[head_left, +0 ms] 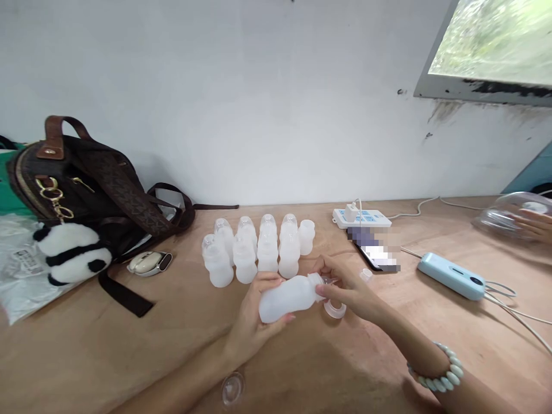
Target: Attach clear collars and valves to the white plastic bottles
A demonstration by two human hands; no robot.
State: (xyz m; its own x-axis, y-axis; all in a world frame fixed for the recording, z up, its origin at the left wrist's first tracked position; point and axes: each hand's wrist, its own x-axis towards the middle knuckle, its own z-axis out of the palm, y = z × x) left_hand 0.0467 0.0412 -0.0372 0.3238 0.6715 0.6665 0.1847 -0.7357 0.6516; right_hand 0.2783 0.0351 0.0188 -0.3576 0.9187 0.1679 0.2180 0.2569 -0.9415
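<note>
A frosted white baby bottle point(287, 300) lies tilted between my hands, its neck to the right. My left hand point(252, 307) is wrapped round its body. At the bottle's mouth, my right hand point(345, 283) pinches a clear teat point(329, 281), partly hidden by the fingers. Just below the right hand, a translucent collar ring point(335, 311) rests on the table. Behind my hands stand several frosted bottles with clear domed caps point(268, 256) in two rows. One bottle without a cap point(306, 237) stands at the right end of the back row.
Near the front edge lies a clear round cover point(233, 389); a small clear cup point(365, 275) sits to the right. Beyond are a phone point(376, 253), a power strip point(361, 217) and a blue corded device point(451, 276). A backpack point(86, 172) stands left. Another person's hand point(535, 224) touches clear plastic.
</note>
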